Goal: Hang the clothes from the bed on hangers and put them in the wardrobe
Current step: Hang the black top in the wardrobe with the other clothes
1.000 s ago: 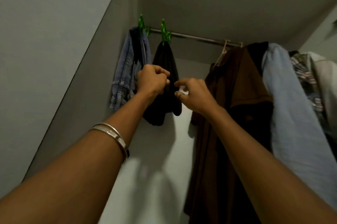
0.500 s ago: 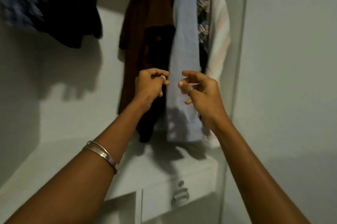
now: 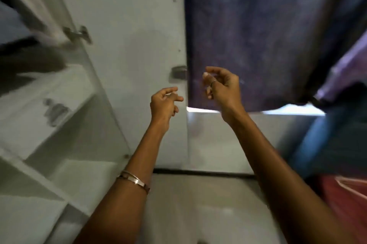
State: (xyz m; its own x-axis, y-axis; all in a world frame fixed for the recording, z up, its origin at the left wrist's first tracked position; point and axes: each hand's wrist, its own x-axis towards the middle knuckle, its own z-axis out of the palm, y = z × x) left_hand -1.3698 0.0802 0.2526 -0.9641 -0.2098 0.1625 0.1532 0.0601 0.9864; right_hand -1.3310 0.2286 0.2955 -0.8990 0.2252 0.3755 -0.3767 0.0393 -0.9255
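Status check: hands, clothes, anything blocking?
Left hand and right hand both empty, fingers loosely curled. No garment held. Purple curtain hangs ahead; wardrobe door left.

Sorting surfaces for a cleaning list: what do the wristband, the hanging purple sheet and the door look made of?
Wristband: likely polished metal, with bright glints. Purple sheet: cloth, matte and mottled, hanging loosely. Door: smooth pale panel, perhaps laminated board; blur leaves that open.

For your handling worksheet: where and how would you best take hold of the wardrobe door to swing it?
Probably by the small metal handle at the door's right edge, fingers hooked in from the front; it juts from an otherwise flat panel.
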